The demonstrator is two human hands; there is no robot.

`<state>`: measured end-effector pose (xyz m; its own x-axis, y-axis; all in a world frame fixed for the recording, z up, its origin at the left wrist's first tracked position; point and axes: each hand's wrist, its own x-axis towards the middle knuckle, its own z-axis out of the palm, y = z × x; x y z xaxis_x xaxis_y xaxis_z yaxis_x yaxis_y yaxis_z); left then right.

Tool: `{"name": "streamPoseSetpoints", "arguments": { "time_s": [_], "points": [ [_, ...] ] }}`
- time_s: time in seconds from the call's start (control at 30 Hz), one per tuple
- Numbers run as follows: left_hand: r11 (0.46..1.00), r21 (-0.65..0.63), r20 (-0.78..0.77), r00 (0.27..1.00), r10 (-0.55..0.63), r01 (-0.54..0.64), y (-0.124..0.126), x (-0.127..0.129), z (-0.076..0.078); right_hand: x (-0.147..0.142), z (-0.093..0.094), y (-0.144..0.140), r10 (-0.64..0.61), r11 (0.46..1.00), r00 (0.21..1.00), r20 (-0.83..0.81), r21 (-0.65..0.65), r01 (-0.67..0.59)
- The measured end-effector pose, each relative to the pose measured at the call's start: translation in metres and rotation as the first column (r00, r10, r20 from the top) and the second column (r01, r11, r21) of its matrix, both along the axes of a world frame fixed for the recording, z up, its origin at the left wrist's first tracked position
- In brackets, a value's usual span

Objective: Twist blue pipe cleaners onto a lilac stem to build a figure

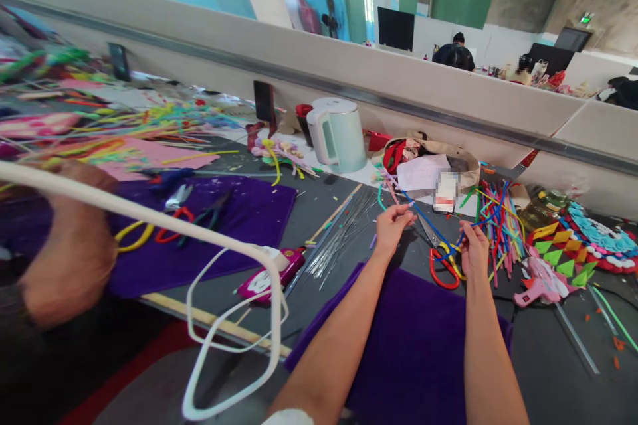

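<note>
Both my hands are raised over the desk, fingertips pinched. My left hand point(395, 229) is closed; whatever lies between its fingertips is too thin to make out. In my right hand point(474, 251) is a blue pipe cleaner point(491, 218), bending up toward the right. Scissors point(443, 269) with red and yellow handles lie between my hands, blades pointing away. Under my forearms is a purple cloth point(419, 345). Just right of my right hand lies a bundle of colored pipe cleaners point(501, 232). Thin metal wires point(336, 239) are spread left of my left hand.
A pink glue gun point(541, 285) and a glass jar point(543, 209) stand at right. Behind are a pale kettle point(343, 136) and a beige bag point(466, 163). A magenta glue gun point(272, 275) lies left. A white curved tube point(149, 212) crosses before another person's arm point(74, 239).
</note>
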<state>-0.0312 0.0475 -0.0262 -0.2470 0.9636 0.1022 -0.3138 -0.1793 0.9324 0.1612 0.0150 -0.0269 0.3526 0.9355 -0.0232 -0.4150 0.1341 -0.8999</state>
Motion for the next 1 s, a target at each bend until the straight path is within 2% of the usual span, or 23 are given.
{"name": "streamPoseSetpoints", "arguments": {
  "time_s": [0.2,0.27,0.3,0.33,0.37,0.47,0.6,0.7,0.9,1.0],
  "points": [
    [0.997,-0.035,0.108,0.992,-0.061,0.065,-0.002,0.0,0.003,-0.002,0.002,-0.001,0.003,1.0,0.999,-0.035,0.015,-0.003],
    [0.999,-0.047,0.053,0.998,0.022,-0.02,-0.006,0.003,0.005,-0.002,0.003,-0.002,0.004,1.0,0.999,-0.053,0.02,-0.003],
    [0.992,-0.023,-0.022,0.992,0.127,-0.128,-0.009,0.006,0.006,-0.002,0.004,-0.002,-0.003,1.0,0.998,-0.06,0.024,0.005],
    [0.979,0.048,-0.115,0.972,0.204,-0.2,-0.014,0.01,0.009,-0.002,0.005,-0.002,-0.016,0.999,0.998,-0.064,0.03,0.018],
    [0.97,0.132,-0.198,0.953,0.229,-0.205,-0.019,0.014,0.011,-0.002,0.006,-0.003,-0.028,0.999,0.997,-0.067,0.038,0.03],
    [0.955,0.282,-0.372,0.907,0.195,-0.09,-0.038,0.029,0.019,-0.004,0.009,-0.005,-0.023,0.998,0.995,-0.092,0.061,0.029],
    [0.952,0.279,-0.451,0.892,0.014,0.126,-0.054,0.046,0.023,-0.009,0.012,-0.008,0.024,0.996,0.997,-0.069,0.085,-0.018],
    [0.952,0.263,-0.448,0.894,-0.024,0.157,-0.056,0.05,0.021,-0.014,0.013,-0.011,0.058,0.993,0.997,-0.058,0.106,-0.052],
    [0.941,0.294,-0.529,0.849,0.012,0.169,-0.054,0.047,0.021,-0.027,0.011,-0.014,0.168,0.977,0.977,-0.129,0.151,-0.148],
    [0.929,0.293,-0.473,0.879,-0.063,0.224,-0.055,0.049,0.022,-0.033,0.009,-0.015,0.178,0.975,0.979,-0.103,0.149,-0.162]
  ]
}}
